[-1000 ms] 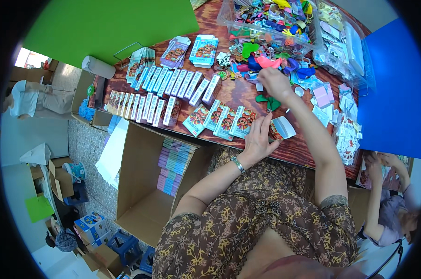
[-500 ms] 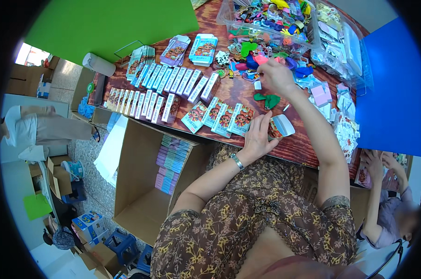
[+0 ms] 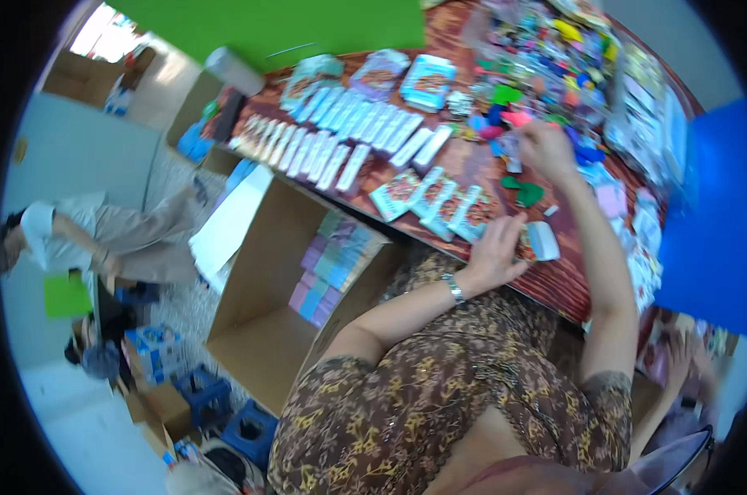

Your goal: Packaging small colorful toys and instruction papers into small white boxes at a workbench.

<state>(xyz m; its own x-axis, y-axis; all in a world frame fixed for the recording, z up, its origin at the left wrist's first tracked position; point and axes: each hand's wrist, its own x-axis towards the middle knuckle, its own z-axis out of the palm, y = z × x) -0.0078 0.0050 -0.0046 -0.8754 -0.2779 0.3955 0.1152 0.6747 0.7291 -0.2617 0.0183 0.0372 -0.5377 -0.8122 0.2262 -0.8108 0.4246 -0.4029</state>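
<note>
My left hand [image 3: 499, 252] is closed around a small printed box [image 3: 541, 242] near the table's front edge. The box lies with its white end flap open toward the right. Over the small toys, my right hand [image 3: 546, 150] has its fingers pinched together beside a pink balloon [image 3: 518, 120]. A small whitish-blue piece [image 3: 509, 151] is at its fingertips, too blurred to name. Green balloons [image 3: 525, 192] lie on the table between my hands. Left of my left hand, several flat printed boxes [image 3: 472, 213] overlap in a row.
Rows of upright small boxes [image 3: 357, 120] stand on the wooden table [image 3: 559, 285]. A clear tub of colourful toys [image 3: 555, 49] and a tub of packets [image 3: 641, 107] are at the back right. An open carton [image 3: 258, 272] sits below. Another person's hands [image 3: 678, 351] work at right.
The whole view has shifted, moving the table rightward in the picture. My right hand has come slightly nearer. The person at left has moved, and my left hand stays on the box.
</note>
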